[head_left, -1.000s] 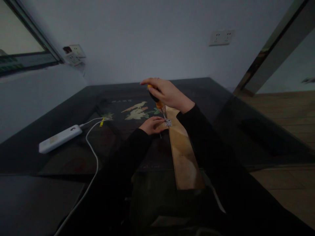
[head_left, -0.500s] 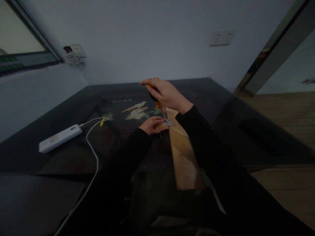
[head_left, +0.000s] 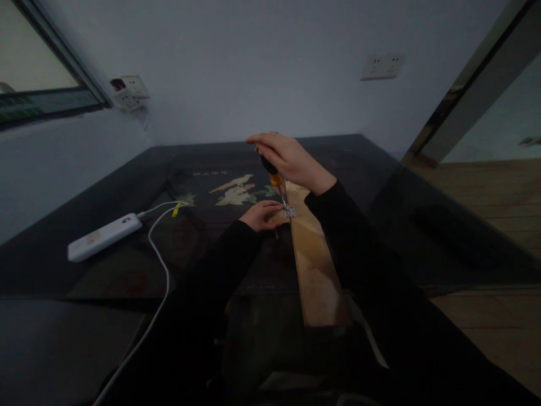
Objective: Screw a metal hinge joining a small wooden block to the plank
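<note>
My right hand (head_left: 291, 160) is wrapped round the handle of a screwdriver (head_left: 275, 178) with black and orange parts. Its shaft slants down to a small silver hinge (head_left: 289, 211) on a long wooden board (head_left: 315, 259). At the hinge's left edge, the fingers of my left hand (head_left: 264, 215) are closed, their tips against it by the screwdriver tip. Any screw between those fingertips is too small to make out. The board runs towards me, past the table's near edge.
The dark table (head_left: 338, 152) has a flower-and-bird picture (head_left: 234, 190) on its top. A white power strip or power bank (head_left: 105, 237) lies at left, its white cable (head_left: 164, 265) running towards me. A thin small object (head_left: 276, 233) lies below my left hand. Wall sockets (head_left: 382, 66) are behind.
My right hand and the screwdriver handle have shifted slightly to the right, and the screwdriver stands a little steeper. My left hand, the hinge and the board stay nearly in place.
</note>
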`<state>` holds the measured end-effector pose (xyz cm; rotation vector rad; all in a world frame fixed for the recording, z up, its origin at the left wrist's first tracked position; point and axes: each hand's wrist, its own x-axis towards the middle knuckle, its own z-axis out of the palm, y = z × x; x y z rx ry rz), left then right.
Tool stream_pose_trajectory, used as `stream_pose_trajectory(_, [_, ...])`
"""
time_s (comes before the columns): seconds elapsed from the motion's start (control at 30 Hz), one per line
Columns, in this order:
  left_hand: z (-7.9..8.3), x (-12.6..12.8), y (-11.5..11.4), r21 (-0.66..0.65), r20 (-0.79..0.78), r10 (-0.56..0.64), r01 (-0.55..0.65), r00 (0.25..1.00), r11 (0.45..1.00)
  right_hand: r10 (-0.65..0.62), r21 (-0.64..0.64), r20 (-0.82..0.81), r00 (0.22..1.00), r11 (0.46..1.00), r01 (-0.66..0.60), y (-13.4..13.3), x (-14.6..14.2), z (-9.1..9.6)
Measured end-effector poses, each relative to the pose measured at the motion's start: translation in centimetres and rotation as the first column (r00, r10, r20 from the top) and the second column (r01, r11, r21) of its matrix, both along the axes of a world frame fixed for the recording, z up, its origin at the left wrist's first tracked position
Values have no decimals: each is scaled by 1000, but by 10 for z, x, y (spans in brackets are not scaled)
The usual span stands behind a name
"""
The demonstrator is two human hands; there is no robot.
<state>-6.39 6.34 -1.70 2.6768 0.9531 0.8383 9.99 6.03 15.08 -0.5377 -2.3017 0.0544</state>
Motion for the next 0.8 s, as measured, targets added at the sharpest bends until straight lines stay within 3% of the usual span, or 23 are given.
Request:
stream_pose_trajectory(0.27, [3,1,-2,-30,-4,2,-2,1000,1000,-161,8,-51,986,987,162,-1,3,-2])
stream_pose_trajectory(0.5, [2,0,-3,-26,11,4,-4,1000,1000,69,-55,-58,996,996,-72,3,6,3])
stream_pose_trajectory(0.57, [2,0,-3,-27,14,3,-3,1000,1000,82,-70,-35,996,994,-85,2,6,4])
stream_pose_trajectory(0.8, [1,0,-1,-43,4,2,-2,1000,999,-164,4,-59,985,986,164,0,0,-4])
